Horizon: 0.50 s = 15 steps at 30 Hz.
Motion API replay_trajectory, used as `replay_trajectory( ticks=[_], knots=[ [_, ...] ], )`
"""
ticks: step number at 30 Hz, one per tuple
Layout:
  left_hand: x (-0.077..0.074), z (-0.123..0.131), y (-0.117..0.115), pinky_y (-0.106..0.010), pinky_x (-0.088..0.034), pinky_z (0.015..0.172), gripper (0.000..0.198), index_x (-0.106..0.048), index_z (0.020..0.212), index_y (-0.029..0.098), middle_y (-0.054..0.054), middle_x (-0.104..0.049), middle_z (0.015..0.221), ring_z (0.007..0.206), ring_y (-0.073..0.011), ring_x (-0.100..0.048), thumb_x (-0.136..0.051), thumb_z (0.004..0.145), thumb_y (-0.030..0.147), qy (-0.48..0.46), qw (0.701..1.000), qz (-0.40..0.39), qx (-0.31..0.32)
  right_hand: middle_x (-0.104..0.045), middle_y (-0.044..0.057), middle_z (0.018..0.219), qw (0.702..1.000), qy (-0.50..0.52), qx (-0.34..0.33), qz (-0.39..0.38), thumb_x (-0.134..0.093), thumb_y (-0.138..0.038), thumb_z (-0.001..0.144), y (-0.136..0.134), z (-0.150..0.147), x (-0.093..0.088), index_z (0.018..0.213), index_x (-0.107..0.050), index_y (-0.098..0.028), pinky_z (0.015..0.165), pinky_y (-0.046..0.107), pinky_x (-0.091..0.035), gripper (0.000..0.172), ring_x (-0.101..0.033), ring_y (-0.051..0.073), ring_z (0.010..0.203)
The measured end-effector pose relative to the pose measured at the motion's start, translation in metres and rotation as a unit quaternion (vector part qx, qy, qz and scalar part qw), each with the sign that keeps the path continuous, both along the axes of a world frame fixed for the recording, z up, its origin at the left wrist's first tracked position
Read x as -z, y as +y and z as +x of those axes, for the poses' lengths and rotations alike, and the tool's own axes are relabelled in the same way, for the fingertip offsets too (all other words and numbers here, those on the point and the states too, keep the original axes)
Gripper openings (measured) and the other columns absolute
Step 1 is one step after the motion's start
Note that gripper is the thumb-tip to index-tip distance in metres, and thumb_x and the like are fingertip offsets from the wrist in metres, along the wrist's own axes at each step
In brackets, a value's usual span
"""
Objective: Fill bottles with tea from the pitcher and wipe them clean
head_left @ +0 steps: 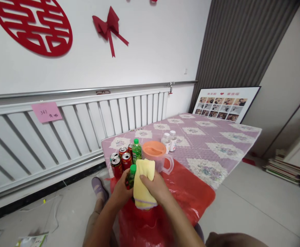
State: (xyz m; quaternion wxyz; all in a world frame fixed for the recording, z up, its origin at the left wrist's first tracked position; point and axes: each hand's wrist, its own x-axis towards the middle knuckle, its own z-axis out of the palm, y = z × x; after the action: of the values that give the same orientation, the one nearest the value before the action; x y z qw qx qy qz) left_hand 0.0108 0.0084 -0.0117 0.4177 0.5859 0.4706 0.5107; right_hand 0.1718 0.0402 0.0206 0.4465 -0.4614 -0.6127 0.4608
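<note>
My left hand (123, 188) is wrapped round a green-capped bottle (131, 175) above a red plastic bag (188, 192). A folded yellow cloth (144, 181) is gripped in my right hand (153, 185), thumb on top, and it lies against the bottle's side, covering part of it. Just beyond stand a second green bottle (136, 152) and a clear pitcher with an orange lid (154, 149). Several red cans (126, 160) are grouped to the left of the bottles.
Two white-capped bottles (172, 141) stand behind the pitcher on the patterned tablecloth (193, 131). A photo board (224, 103) leans at the table's far end. The radiator (129, 111) runs along the wall at left.
</note>
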Motion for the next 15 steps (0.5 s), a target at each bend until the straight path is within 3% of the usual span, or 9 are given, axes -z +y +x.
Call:
replay_trajectory(
  ticks=[6, 10, 15],
  knots=[
    [0.000, 0.002, 0.001, -0.038, -0.051, 0.097, 0.068, -0.040, 0.132, 0.023, -0.009, -0.060, 0.128, 0.110, -0.0222, -0.062, -0.067, 0.071, 0.014, 0.008, 1.000, 0.006, -0.003, -0.070, 0.008, 0.107, 0.996, -0.051, -0.011, 0.074, -0.057, -0.028, 0.077, 0.016, 0.001, -0.050, 0.114, -0.061, -0.017, 0.086, 0.039, -0.049, 0.039, -0.064, 0.026, 0.099],
    [0.003, 0.003, -0.001, -0.038, -0.052, 0.093, 0.070, -0.043, 0.129, 0.021, -0.009, -0.064, 0.121, 0.105, -0.0235, -0.064, -0.068, 0.065, 0.010, 0.004, 1.000, -0.004, -0.024, -0.066, 0.009, 0.115, 0.986, -0.108, -0.048, 0.121, -0.067, -0.028, 0.069, 0.018, -0.012, -0.068, 0.113, -0.063, -0.019, 0.095, 0.038, -0.042, 0.045, -0.058, 0.027, 0.108],
    [0.006, 0.002, 0.000, -0.039, -0.053, 0.089, 0.068, -0.046, 0.125, 0.020, -0.010, -0.066, 0.116, 0.101, -0.0258, -0.065, -0.071, 0.063, 0.011, 0.015, 0.999, -0.025, -0.038, -0.073, 0.004, 0.082, 0.981, -0.144, -0.109, 0.074, -0.072, -0.025, 0.061, 0.034, -0.024, -0.073, 0.080, -0.071, -0.021, 0.076, 0.034, -0.047, 0.019, -0.064, 0.024, 0.079]
  ],
)
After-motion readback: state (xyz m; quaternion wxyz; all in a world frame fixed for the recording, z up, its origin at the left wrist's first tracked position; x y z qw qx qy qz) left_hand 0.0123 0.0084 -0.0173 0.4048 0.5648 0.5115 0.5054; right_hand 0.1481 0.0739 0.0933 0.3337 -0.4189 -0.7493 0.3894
